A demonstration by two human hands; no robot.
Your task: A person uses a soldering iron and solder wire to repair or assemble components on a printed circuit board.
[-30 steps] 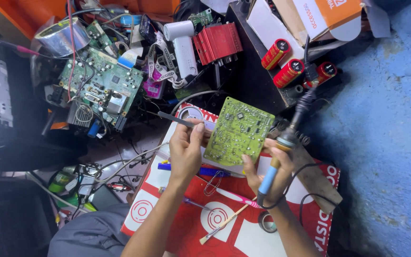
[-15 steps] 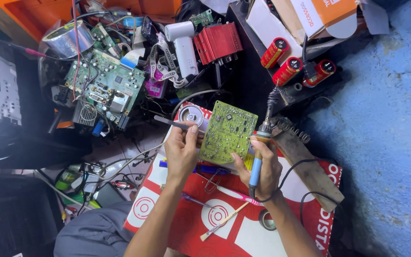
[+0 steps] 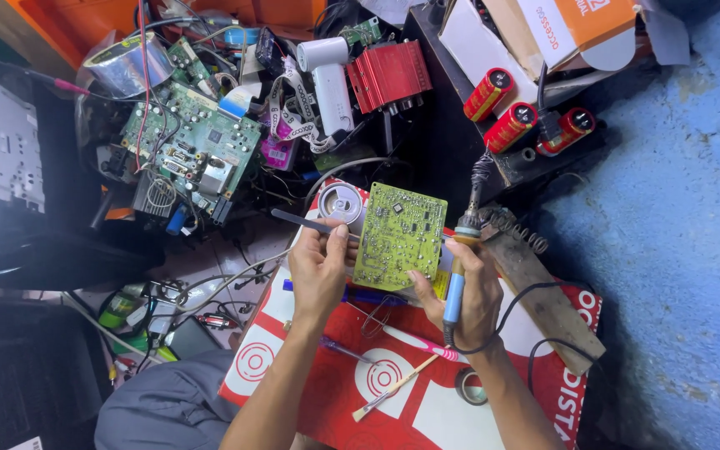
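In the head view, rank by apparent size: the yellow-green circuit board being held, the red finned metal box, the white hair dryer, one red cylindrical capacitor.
1. Yellow-green circuit board; held closer to the camera, so unsure.
2. Red finned metal box.
3. White hair dryer, close to the box.
4. Red cylindrical capacitor.

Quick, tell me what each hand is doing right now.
Left hand: closed on thin tweezers, touching the green circuit board.
Right hand: closed around a blue-handled soldering iron, fingers also steadying the board.
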